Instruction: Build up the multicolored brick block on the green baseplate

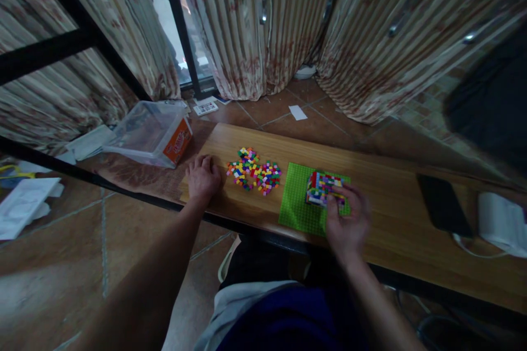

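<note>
A small build of multicoloured toy bricks sits on a green studded baseplate. My right hand is at the build's right end, with thumb and index finger closed against it. The fingers hide that end, so I cannot make out whether a single loose brick is between them. To the left of the baseplate, a spread-out pile of small loose toy bricks lies on the wooden table. Left of that pile, my left hand rests palm down on the table with fingers slightly bent, holding nothing visible.
A black phone and a white device with a cable lie at the table's right. A clear plastic box with an orange label stands beyond the left end. Paper lies on the tiled floor before the curtains. Dark metal bars cross the view.
</note>
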`<state>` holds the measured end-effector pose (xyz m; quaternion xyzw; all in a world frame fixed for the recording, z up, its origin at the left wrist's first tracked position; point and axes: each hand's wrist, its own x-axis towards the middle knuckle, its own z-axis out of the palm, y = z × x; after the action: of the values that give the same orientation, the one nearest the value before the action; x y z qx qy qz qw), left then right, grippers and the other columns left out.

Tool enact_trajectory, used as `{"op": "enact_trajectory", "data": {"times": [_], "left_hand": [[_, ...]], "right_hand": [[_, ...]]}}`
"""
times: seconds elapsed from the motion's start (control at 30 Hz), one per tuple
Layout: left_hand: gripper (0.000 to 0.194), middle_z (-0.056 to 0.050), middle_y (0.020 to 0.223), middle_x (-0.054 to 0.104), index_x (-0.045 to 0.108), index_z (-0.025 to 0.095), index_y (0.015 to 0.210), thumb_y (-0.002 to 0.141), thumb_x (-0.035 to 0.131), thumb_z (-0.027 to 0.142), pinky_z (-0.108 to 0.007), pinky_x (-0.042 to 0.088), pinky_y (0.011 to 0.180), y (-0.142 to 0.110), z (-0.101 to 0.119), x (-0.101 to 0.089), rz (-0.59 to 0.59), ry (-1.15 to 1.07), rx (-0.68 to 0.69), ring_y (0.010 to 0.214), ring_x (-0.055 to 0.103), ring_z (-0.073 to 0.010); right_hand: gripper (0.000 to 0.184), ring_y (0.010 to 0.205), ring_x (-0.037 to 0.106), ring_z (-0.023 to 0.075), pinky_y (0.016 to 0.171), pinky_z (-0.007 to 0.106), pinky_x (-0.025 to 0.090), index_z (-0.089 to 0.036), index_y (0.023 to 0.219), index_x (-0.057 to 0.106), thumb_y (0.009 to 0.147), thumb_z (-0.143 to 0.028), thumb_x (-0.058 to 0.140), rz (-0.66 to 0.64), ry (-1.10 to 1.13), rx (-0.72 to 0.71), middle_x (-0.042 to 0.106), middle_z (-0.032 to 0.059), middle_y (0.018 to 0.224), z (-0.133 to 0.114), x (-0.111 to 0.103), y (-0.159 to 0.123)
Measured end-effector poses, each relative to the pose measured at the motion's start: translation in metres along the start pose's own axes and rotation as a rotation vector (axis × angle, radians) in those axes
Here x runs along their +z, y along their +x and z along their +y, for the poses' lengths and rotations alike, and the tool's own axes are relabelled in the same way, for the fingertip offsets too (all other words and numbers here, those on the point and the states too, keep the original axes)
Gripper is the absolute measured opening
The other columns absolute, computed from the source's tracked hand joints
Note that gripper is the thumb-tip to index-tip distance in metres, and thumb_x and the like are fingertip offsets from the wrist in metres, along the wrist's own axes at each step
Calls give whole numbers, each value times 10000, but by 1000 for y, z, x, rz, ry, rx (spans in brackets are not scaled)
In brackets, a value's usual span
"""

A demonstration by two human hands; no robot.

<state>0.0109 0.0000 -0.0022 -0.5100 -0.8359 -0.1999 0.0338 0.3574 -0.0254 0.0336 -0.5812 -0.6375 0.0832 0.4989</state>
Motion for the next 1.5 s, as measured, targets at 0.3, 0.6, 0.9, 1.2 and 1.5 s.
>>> {"op": "enact_trajectory", "data": {"times": [0.3,0.6,0.9,1.2,1.5], "left_hand": [[418,-118,1370,602,626,182,1289,932,445,305,-495,371,1080,-1,0,0,-12,13,4,1277,490,-338],[425,-121,1367,602,625,183,1294,927,443,294,-497,374,1071,-1,2,-3,-22,-13,-9,1264,495,-339],[437,-129,1365,605,622,171,1299,928,434,306,-505,379,1064,-1,2,-3,-23,-6,-7,1248,504,-347],[429,-124,1352,613,632,164,1285,930,436,302,-488,378,1070,-2,3,-4,-16,-5,-5,1249,506,-340],[432,-120,1377,600,623,183,1299,923,439,295,-506,368,1079,-2,2,-4,-25,-11,-7,1270,497,-345]], "right_hand": [[202,926,657,201,853,345,508,-222,969,694,947,-197,495,-446,124,-161,716,54,956,-40,57,-35],[168,906,607,254,830,376,456,-217,980,710,924,-297,573,-511,-120,-185,687,81,919,-35,99,-32],[166,868,576,226,826,354,416,-235,868,688,927,-228,533,-521,-100,-214,663,54,869,-29,96,-33],[186,909,575,228,849,350,434,-222,947,688,911,-185,509,-534,-65,-226,655,60,913,-23,86,-27],[196,877,577,230,830,356,436,-232,870,658,942,-193,480,-617,-134,-288,656,59,884,-25,88,-22]]}}
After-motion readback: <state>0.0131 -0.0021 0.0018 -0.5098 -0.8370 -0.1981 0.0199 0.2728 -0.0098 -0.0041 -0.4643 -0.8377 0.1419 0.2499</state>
